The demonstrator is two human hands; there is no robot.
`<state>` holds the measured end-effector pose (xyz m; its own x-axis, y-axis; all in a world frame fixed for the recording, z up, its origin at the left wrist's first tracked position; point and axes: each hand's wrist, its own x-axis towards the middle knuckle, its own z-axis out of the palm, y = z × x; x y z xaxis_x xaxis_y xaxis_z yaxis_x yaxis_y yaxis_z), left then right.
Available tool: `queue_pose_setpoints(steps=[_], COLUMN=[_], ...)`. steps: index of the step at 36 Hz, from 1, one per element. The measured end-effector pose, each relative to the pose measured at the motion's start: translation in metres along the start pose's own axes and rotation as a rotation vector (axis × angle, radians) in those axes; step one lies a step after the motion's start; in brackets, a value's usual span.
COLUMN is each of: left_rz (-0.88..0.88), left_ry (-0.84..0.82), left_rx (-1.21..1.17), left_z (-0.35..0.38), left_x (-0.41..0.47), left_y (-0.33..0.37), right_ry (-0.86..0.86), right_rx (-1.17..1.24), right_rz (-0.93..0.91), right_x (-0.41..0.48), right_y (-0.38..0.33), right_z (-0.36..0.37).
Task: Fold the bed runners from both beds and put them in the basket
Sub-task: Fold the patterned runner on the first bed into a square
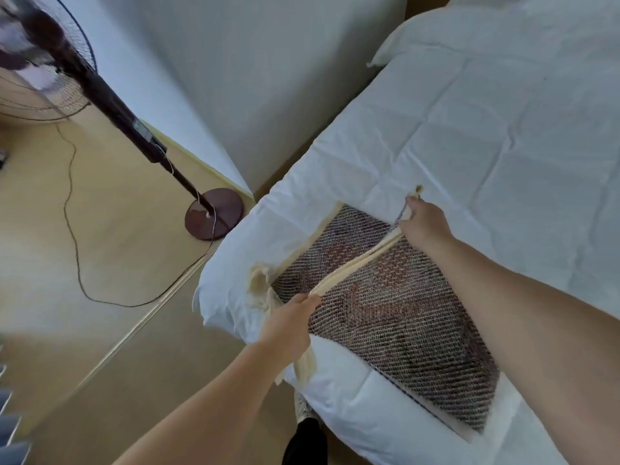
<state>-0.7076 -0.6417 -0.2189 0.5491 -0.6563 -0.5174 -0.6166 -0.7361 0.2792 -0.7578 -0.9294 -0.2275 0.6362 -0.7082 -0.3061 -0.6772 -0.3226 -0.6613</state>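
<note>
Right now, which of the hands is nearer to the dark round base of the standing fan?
The left hand. It grips the woven patterned bed runner at the bed's corner beside the fan base; the right hand pinches the runner's edge farther across the bed.

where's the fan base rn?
In the head view, the fan base sits on the wooden floor left of centre, just off the near corner of the white duvet, up-left of the left hand gripping the runner.

Two beds [503,135], one runner [385,297], one fan [43,58]
</note>
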Motion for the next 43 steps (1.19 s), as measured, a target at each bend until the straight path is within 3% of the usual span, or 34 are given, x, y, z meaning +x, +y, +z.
queue_pose_setpoints(steps=[17, 27, 32, 34, 39, 43], left_rz=[0.04, 0.033, 0.061, 0.091, 0.237, 0.327], left_ry=[-0.157, -0.167, -0.119, -0.085, -0.027, -0.021], left_rx=[0.016, -0.026, 0.113, 0.196, 0.229, 0.28], left_z=[-0.01, 0.01, 0.022, 0.028, 0.054, 0.081], left_x=[0.129, 0.155, 0.167, 0.17, 0.183, 0.197], left_y=[-0.124, -0.159, -0.164, -0.162, -0.143, -0.115], right_ry=[0.009, -0.013, -0.102, -0.153, -0.132, -0.072], right_rx=[-0.039, -0.13, -0.085, -0.192, -0.72, -0.807], right_rz=[0.102, 0.104, 0.079, 0.042, -0.094, -0.068], right_x=[0.122, 0.155, 0.156, 0.151, 0.14, 0.135], right_y=[-0.044, -0.051, -0.038, -0.027, 0.012, 0.05], right_z=[0.138, 0.187, 0.207, 0.213, 0.216, 0.204])
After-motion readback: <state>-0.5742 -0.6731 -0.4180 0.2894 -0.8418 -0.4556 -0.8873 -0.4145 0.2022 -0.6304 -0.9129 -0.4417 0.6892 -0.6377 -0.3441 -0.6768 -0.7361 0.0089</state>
